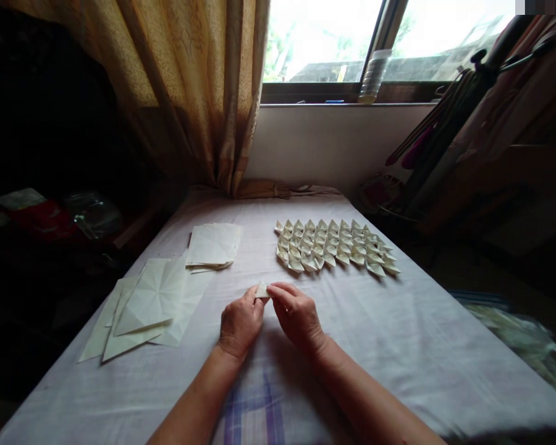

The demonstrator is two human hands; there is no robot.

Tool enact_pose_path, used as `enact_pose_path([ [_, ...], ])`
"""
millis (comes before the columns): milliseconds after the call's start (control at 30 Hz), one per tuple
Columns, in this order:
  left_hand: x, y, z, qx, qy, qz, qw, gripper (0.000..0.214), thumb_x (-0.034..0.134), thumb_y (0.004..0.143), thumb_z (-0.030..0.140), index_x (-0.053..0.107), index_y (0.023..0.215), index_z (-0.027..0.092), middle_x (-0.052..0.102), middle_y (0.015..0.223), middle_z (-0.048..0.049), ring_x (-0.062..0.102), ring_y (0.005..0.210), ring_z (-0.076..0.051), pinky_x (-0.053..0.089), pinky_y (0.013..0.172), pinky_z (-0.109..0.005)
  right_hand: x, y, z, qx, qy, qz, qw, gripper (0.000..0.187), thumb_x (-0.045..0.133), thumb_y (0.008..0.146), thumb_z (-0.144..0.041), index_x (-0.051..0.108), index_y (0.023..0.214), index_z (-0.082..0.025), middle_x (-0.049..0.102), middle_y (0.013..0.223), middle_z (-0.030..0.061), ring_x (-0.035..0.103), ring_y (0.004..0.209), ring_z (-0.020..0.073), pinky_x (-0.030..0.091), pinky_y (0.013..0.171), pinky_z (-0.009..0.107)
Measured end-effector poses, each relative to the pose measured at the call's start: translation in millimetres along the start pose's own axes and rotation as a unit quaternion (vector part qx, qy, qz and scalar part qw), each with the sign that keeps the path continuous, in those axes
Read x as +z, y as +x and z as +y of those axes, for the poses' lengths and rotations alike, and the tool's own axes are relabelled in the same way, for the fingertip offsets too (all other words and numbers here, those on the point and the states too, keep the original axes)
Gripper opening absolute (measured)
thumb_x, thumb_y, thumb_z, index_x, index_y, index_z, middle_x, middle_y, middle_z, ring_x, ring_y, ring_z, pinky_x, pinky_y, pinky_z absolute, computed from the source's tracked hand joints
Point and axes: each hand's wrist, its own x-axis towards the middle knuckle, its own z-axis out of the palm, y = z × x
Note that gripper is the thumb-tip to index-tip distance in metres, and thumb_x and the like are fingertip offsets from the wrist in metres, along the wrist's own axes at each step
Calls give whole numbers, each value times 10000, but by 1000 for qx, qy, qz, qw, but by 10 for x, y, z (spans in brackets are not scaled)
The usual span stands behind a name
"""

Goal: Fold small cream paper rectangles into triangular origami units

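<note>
The small folded piece [262,290] at near centre looks like matt, pale paper, as do the folded boats [322,244] on the right. The square stack [214,243] on the left is smooth matt paper; the loose sheets [155,295] nearer by are paper too, scored with sharp creases. Beneath lies soft, faintly wrinkled cloth [366,346]. The far curtain [189,68] is patterned fabric with a slight sheen, the window [319,37] smooth glass, the jar [375,74] clear, ribbed, shiny plastic, and the right-hand bag [521,337] crinkled, glossy plastic.

Backlit by window [322,37], glare blown out | left side near-black | tablecloth [426,346] softly lit | edges blurred, stretched
</note>
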Motion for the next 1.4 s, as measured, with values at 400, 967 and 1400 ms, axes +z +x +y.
enact_pose_path([
  [400, 48, -36, -171, -75, -455, -97, 882, 362, 525, 815, 333, 579, 1121, 147, 691, 892, -41, 574, 517, -79, 381, 407, -153, 41, -74, 6, -64, -110, -56, 990, 289, 503, 906, -130, 705, 1067, -258, 728, 1050, 90, 685, 857, 184, 529, 749, 262],
  [967, 94, -31, -228, -51, -477, -121, 869, 416, 586, 797, 443, 564, 1086, 145, 668, 790, -12, 542, 470, -74, 408, 443, -178, 31, 79, 180, 236, 244, -44, 940, 271, 587, 791, -307, 738, 986, -195, 729, 1023, 96, 669, 958, 228, 527, 873, 380],
  [1400, 118, -95, -229, 10, -372, -97, 923, 359, 591, 820, 426, 587, 1086, 185, 660, 781, 6, 607, 652, -135, 463, 595, -218, -26, 286, 127, 318, 403, -166, 842, 334, 732, 652, -477, 682, 695, -150, 642, 610, -17, 552, 557, 101, 447, 561, 222],
])
